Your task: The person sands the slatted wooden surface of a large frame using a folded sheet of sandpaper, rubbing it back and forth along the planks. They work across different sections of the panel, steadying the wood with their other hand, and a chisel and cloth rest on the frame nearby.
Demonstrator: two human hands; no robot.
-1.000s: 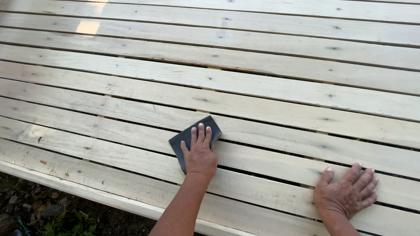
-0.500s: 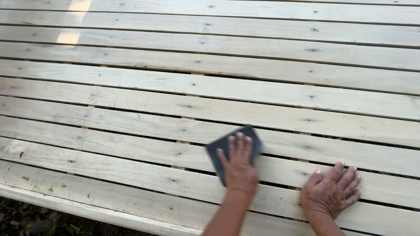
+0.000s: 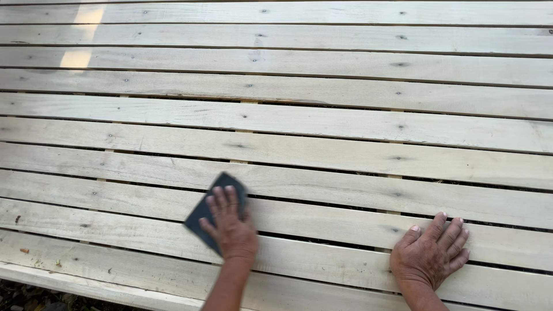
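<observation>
My left hand [image 3: 231, 229] presses flat on a dark grey sanding pad [image 3: 203, 214], which lies on the pale wooden slats [image 3: 322, 155] near the front edge. The pad spans the gap between two slats, and my fingers cover its right half. My right hand [image 3: 431, 255] rests palm down with fingers spread on the slats further right, holding nothing.
The slatted wooden surface fills the view, with narrow dark gaps between boards and small nail heads and knots. Its front edge [image 3: 103, 287] runs along the lower left, with dark ground [image 3: 23, 298] below. A sunlit patch [image 3: 80, 40] lies at the top left.
My left hand slid the sanding pad right along the slats, then back to the left. My right hand stayed planted on the boards.
</observation>
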